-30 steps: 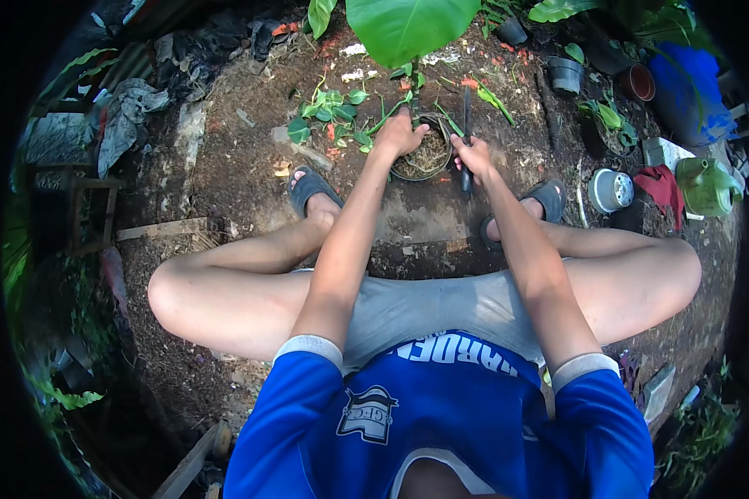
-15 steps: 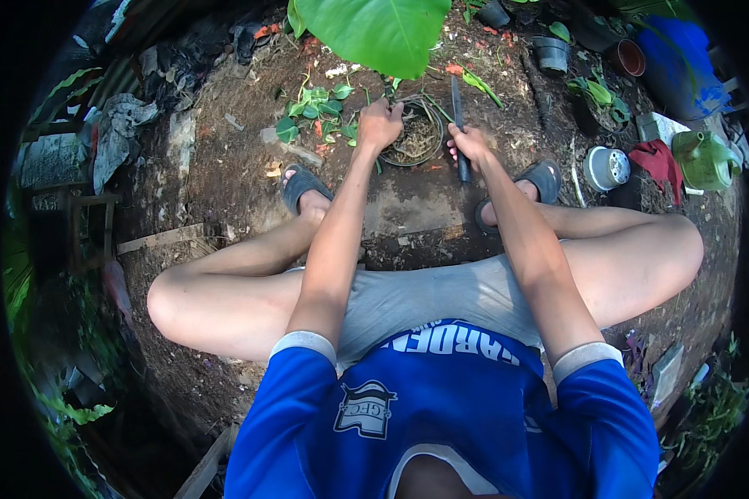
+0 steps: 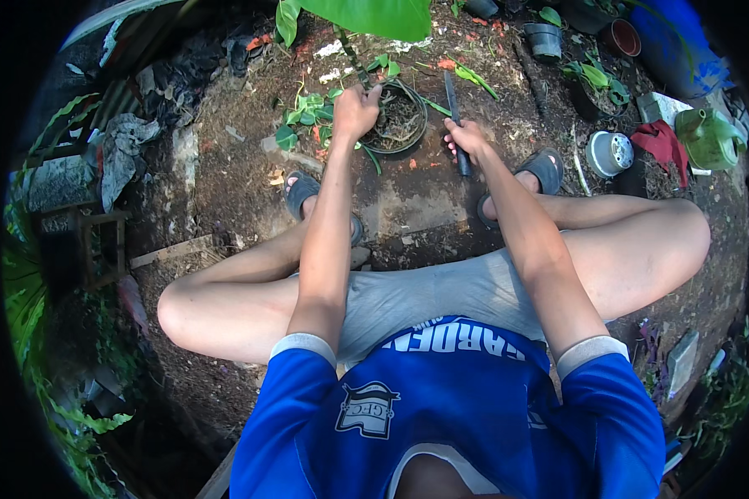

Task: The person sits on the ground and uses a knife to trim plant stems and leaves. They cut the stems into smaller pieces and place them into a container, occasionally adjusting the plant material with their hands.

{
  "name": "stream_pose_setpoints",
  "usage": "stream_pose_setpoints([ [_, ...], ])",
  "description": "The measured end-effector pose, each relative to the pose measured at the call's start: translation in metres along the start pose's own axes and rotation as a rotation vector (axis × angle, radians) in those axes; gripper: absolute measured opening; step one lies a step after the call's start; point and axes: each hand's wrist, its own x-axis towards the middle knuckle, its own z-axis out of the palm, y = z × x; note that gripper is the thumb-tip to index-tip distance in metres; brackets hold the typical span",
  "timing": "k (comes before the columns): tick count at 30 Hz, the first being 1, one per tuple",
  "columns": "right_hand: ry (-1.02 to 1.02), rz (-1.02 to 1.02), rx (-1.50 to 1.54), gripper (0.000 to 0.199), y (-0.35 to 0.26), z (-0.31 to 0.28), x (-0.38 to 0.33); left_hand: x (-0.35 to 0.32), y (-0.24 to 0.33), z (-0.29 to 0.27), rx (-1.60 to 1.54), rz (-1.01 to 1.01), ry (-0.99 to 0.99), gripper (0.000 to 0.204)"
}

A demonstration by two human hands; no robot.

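My left hand (image 3: 356, 115) is closed around the thick, dark stem (image 3: 351, 56) of a plant, at the left rim of a round dark pot (image 3: 423, 133). Dry soil and roots (image 3: 398, 116) show inside the pot. The stem slants up and away from my fist toward a big green leaf (image 3: 370, 15), cut off by the top of the picture. My right hand (image 3: 466, 139) grips a knife (image 3: 452, 98) by its dark handle, blade pointing away from me, to the right of the pot and apart from it. Cut leafy vines (image 3: 310, 111) lie left of the pot.
Sandals (image 3: 541, 170) on my feet flank the pot. At the right stand a grey pot (image 3: 544, 41), a potted plant (image 3: 597, 90), a white pot (image 3: 609, 155), a red cloth (image 3: 662, 148) and a green watering can (image 3: 709, 137). A wooden strip (image 3: 173, 249) lies at the left.
My left hand and the pot have shifted left and slightly toward the far side's stem, which now shows more. The big leaf has moved up and left. The knife stays in my right hand.
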Motion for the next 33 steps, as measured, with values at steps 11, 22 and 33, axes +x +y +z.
stream_pose_setpoints([
  [11, 0.058, -0.099, -0.582, 0.046, -0.056, -0.007, -0.015, 0.029, 0.074, -0.073, -0.013, 0.147, 0.173, 0.057],
  [22, -0.219, -0.180, 0.179, 0.067, -0.086, -0.030, -0.064, 0.030, 0.127, -0.113, -0.139, 0.272, 0.393, 0.055],
  [33, -0.298, 0.114, 0.507, 0.023, -0.037, -0.008, -0.079, 0.025, 0.146, -0.095, -0.122, 0.324, 0.164, 0.051],
])
